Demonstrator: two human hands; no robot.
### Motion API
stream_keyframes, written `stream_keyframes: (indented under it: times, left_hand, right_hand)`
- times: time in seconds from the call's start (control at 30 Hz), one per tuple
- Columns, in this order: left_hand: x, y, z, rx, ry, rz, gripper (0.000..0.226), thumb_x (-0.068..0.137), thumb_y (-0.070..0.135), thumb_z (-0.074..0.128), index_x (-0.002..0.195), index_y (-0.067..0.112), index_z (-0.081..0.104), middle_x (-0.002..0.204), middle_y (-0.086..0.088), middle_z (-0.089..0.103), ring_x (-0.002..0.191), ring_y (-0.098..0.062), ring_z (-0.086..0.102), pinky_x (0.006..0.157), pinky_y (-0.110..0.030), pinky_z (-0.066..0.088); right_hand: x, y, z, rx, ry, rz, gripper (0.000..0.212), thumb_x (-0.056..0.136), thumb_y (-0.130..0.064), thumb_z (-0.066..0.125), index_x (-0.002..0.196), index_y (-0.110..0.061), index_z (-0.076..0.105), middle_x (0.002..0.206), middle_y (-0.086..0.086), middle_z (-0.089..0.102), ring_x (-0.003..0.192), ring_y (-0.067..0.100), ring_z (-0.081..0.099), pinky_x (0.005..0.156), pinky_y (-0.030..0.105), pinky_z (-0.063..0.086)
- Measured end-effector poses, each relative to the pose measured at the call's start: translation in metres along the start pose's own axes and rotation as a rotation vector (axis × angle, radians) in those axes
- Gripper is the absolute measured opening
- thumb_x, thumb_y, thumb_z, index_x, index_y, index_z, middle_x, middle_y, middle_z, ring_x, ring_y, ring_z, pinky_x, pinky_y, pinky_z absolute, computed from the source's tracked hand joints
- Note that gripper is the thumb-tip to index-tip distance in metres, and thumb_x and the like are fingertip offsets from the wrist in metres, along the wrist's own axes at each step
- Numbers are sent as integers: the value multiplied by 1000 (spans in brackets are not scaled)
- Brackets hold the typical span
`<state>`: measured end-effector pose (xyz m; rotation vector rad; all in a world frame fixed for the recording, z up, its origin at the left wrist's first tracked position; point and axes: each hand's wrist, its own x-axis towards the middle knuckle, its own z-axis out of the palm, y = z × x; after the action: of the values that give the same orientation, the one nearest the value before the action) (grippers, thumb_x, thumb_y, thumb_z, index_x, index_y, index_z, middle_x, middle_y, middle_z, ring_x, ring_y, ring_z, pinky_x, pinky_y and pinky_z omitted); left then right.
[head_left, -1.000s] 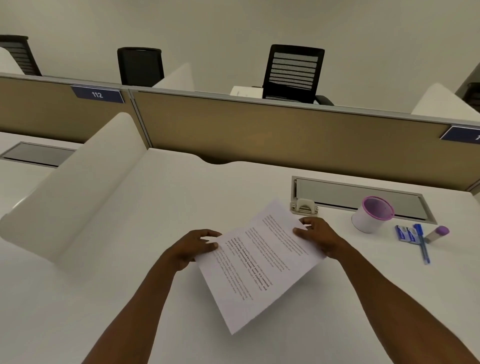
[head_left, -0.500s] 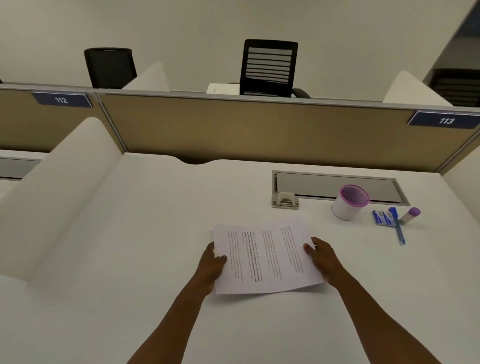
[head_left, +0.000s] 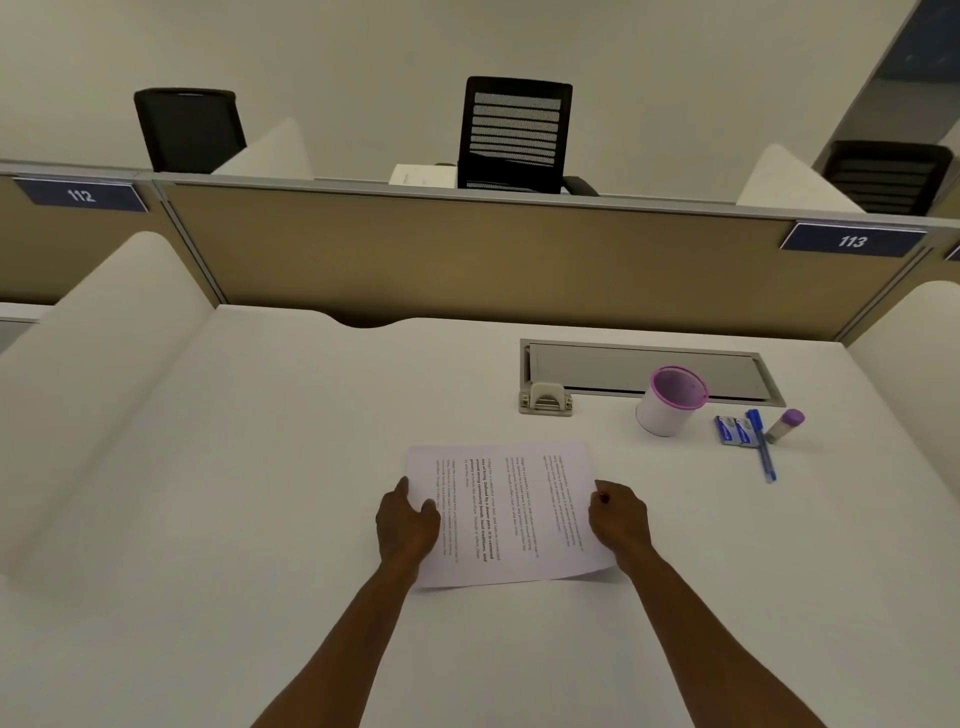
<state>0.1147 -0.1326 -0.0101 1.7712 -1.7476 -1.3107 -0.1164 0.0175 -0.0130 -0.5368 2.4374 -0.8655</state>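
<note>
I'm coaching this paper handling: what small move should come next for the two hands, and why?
Probably lower the white printed paper sheet flat onto the white desk: the left hand and right hand hold its side edges, and its near right corner seems lifted.

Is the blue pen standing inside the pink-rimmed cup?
No, the blue pen lies flat on the desk, to the right of the pink-rimmed cup.
</note>
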Motion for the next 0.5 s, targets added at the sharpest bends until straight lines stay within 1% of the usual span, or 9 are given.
stream_keyframes:
  times: [0.03,0.1,0.13,0.2,0.3,0.43,0.5]
  left_hand:
    - [1,1,0,-6,10,-2,60,98,21,56,153,11,34,152,-14,41,141,-31,39,116,-45,33]
    - [3,1,-1,-21,30,-10,58,98,19,57,151,10,37,150,-14,44,138,-32,43,116,-46,36]
    - [4,1,-1,-28,35,-11,57,98,18,57,151,10,38,150,-14,45,137,-31,44,115,-46,36]
    - [5,0,0,-40,31,-9,54,97,16,56,149,9,41,150,-13,47,136,-31,46,115,-45,37]
    - [5,0,2,-62,41,-7,51,96,9,53,147,11,45,146,-13,51,132,-30,51,112,-44,41]
    - [11,5,4,-94,68,3,50,94,3,49,141,19,51,133,-11,60,115,-29,60,101,-42,51]
    - [14,10,8,-112,64,17,49,95,3,50,140,21,52,130,-10,61,110,-26,60,98,-40,51]
  right_hand:
    - [0,0,0,7,23,7,28,95,-11,43,107,-9,68,115,14,67,103,31,62,90,39,50]
    - [1,0,-1,36,67,36,34,96,-11,45,125,-9,63,130,13,62,116,31,58,100,38,45]
    - [1,1,-2,49,67,41,36,96,-11,46,129,-10,60,134,13,59,120,31,56,103,38,42]
    - [2,4,-1,52,41,27,37,96,-11,46,130,-11,60,134,12,59,119,30,57,105,38,44]
    - [3,5,-1,94,46,38,37,95,-12,48,130,-13,61,132,11,61,117,29,59,103,38,47]
    - [7,10,-8,201,92,47,32,96,-13,51,124,-15,65,126,8,65,107,25,62,96,38,49]
    - [12,12,-13,259,103,58,30,96,-14,52,123,-16,66,125,7,66,99,23,61,94,39,50]
